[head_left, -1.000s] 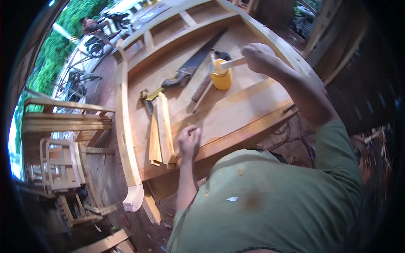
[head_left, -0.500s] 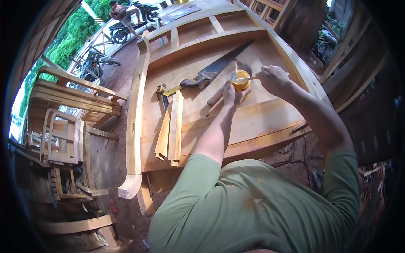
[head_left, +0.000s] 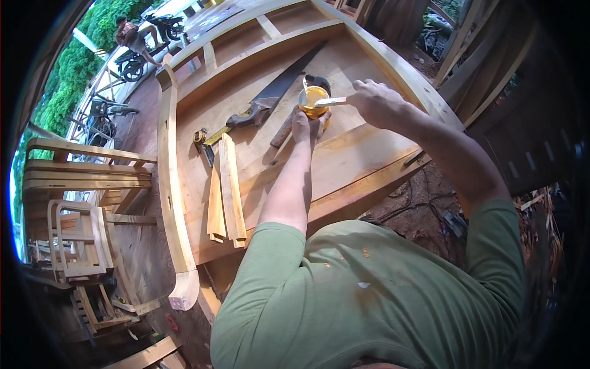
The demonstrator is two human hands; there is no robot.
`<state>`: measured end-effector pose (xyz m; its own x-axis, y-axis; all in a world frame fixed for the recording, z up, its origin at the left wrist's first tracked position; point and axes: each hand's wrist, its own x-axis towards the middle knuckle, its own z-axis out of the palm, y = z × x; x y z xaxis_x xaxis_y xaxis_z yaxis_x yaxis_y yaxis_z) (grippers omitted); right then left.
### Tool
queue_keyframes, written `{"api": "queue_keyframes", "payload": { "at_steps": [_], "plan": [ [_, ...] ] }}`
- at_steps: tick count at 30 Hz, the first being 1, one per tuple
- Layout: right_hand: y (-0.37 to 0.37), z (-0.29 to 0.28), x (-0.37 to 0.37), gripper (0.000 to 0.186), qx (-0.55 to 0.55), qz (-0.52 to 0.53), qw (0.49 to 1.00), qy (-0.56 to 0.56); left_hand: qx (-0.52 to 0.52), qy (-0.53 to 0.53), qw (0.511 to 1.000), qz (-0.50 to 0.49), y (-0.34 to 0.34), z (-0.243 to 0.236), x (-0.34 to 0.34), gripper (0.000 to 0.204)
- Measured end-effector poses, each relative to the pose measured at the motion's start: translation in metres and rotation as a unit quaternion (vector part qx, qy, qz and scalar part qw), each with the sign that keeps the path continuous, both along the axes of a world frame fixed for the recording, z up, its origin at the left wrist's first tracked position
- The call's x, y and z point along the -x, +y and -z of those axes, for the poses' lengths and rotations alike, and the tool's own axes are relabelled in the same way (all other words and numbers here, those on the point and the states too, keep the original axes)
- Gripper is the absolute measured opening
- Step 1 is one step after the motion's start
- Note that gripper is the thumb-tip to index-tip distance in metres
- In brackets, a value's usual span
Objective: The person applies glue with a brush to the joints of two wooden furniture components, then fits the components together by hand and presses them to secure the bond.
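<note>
— What lies nearest on the wooden panel point(head_left: 369, 166)?

— On its near left part, two short wooden slats point(head_left: 225, 190) lie side by side, touching along their length, out of the way of the hands. Just beyond their far ends sits a tape measure point(head_left: 200, 136) with its yellow blade pulled out a little.

— And the hands?

— The left hand point(head_left: 307, 125) reaches out along the middle of the panel and closes around the near side of a small yellow tin point(head_left: 314, 102), fingers wrapped on its wall. I judge that it steadies the tin so it does not slide or tip. The right hand point(head_left: 376, 101) comes in from the right, closed on a pale flat stick point(head_left: 330, 101) whose other end lies over the tin's open mouth. Whether the tip dips into the yellow stuff inside I cannot tell.

— So the tin is where, exactly?

— Standing on the panel toward its far middle, between the two hands. A dark bar point(head_left: 284, 129) lies just to its left.

— Anything farther?

— A handsaw point(head_left: 273, 95) lies slantwise, handle toward the left, blade running to the far right. Far off on the left a person point(head_left: 130, 37) sits beside a motorbike point(head_left: 153, 24).
</note>
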<state>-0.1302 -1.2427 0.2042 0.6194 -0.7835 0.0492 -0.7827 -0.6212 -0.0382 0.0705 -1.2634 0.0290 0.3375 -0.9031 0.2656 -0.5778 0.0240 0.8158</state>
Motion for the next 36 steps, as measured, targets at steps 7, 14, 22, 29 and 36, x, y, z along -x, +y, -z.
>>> {"api": "queue_keyframes", "payload": {
  "at_steps": [7, 14, 22, 29, 36],
  "plan": [
    [0.008, -0.018, 0.010, 0.026, -0.009, 0.044, 0.999, -0.005, -0.102, 0.041, 0.993, 0.053, 0.000, -0.003, -0.012, 0.078],
    [-0.023, 0.010, 0.020, 0.043, -0.113, 0.148, 0.971, -0.150, -0.182, 0.015, 0.983, 0.023, 0.053, 0.028, -0.072, 0.071],
    [-0.044, 0.045, 0.019, 0.044, -0.242, 0.131, 0.941, -0.196, 0.016, -0.090, 0.991, -0.098, 0.239, -0.053, -0.147, 0.043],
    [-0.059, 0.060, 0.036, 0.043, -0.191, 0.100, 0.964, -0.153, 0.030, -0.050, 0.981, -0.183, 0.291, -0.063, -0.143, 0.035],
    [-0.071, 0.008, 0.029, 0.041, -0.168, 0.093, 0.980, -0.045, 0.000, -0.055, 0.968, -0.244, 0.306, -0.060, -0.149, 0.038]
  ]
}}
